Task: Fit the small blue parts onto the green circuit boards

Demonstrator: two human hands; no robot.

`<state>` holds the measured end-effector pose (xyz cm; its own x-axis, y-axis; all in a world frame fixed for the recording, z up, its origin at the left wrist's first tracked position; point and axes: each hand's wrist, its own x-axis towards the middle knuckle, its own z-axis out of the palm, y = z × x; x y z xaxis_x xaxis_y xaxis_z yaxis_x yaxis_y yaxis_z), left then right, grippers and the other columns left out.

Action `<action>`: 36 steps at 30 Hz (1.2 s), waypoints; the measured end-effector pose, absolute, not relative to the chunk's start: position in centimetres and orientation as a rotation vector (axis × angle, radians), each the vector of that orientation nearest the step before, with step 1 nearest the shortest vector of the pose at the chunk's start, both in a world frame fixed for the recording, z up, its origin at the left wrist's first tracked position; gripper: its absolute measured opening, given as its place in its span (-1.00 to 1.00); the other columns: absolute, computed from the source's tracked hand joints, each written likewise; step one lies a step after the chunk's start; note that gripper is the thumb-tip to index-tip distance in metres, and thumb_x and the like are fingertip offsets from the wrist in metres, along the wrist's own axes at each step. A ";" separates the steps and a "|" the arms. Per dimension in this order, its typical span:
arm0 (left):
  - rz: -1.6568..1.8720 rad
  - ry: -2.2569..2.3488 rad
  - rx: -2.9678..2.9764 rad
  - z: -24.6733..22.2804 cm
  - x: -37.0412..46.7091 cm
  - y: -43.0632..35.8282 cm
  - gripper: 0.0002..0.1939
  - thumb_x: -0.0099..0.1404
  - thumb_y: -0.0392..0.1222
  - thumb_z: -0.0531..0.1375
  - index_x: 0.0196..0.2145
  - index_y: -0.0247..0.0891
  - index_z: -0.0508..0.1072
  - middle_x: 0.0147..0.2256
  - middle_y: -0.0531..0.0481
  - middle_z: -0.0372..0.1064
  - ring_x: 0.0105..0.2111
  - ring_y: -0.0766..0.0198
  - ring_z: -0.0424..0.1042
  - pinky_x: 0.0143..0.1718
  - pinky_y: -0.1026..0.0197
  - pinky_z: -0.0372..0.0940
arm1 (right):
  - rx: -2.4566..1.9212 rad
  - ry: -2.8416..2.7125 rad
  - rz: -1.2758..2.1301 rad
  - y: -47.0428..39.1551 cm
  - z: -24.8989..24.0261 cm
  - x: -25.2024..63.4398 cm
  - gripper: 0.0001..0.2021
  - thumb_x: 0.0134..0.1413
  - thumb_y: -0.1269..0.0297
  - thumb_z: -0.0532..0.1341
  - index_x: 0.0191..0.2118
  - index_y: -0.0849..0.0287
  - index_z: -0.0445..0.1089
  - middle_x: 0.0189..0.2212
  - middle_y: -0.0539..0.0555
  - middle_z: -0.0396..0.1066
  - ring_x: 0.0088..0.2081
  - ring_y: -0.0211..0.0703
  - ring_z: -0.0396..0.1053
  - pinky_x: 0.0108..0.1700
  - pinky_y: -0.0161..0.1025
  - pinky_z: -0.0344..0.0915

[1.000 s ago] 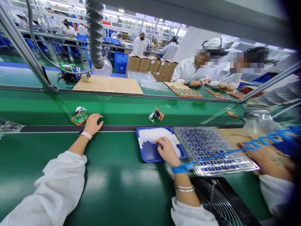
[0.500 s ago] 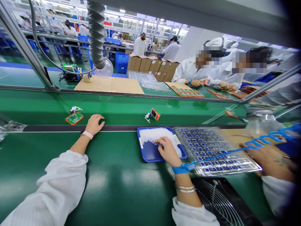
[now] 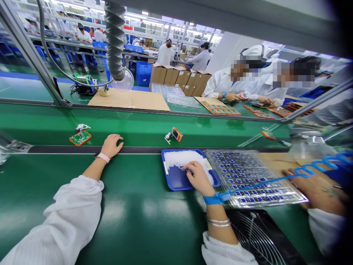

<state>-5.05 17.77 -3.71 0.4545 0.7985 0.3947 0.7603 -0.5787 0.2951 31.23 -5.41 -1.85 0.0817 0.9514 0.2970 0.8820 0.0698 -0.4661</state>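
My left hand (image 3: 111,145) rests on the dark rail at the belt's near edge, fingers stretched out, holding nothing. My right hand (image 3: 199,178) reaches into a shallow blue tray (image 3: 176,181); its fingertips touch small white pieces (image 3: 179,157) heaped along the tray's far side. Its fingers are bent but look apart, and I see no piece held between them. A blue wrist strap (image 3: 213,199) with a coiled cord circles that wrist. On the green belt (image 3: 138,129), a green circuit board with orange edges (image 3: 80,138) lies left of my left hand, and an orange-framed device (image 3: 177,134) sits beyond the tray.
Right of the tray lies a clear blister tray (image 3: 248,176) of small blue-and-black parts. A black fan (image 3: 259,235) stands near my right forearm. A neighbour's hand (image 3: 314,187) is at the far right. An extraction hose (image 3: 114,40) hangs above; co-workers sit across.
The circuit board, the orange-framed device and another orange piece on the belt have shifted left. Both my hands stay in nearly the same place.
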 end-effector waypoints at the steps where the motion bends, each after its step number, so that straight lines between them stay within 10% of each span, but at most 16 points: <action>1: 0.770 1.402 2.613 -3.7 -5.1 17.8 -0.69 0.19 -0.08 0.07 -0.20 -0.29 0.43 -0.10 -0.17 0.36 -0.02 0.04 0.25 0.03 -0.02 0.17 | -1.820 -1.806 0.160 -5.4 -1.9 31.3 -0.73 -0.12 0.57 0.01 -0.36 0.22 0.41 -0.35 0.12 0.25 -0.22 -0.07 0.25 -0.11 -0.07 0.22; 36: 0.741 1.444 2.596 -2.8 -5.0 17.2 -0.70 0.19 -0.09 0.06 -0.22 -0.28 0.45 -0.09 -0.17 0.37 -0.01 0.03 0.26 0.01 -0.02 0.17 | -1.962 -1.901 0.032 -5.6 -1.5 30.5 -0.71 -0.01 0.52 0.03 -0.27 0.24 0.49 -0.32 0.17 0.30 -0.21 -0.04 0.25 -0.11 -0.09 0.22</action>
<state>-4.96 17.21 -2.84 0.4387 0.8180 0.3720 0.7794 -0.5524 0.2956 30.51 -5.59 -1.48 0.0714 0.9627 0.2610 0.9533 0.0111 -0.3018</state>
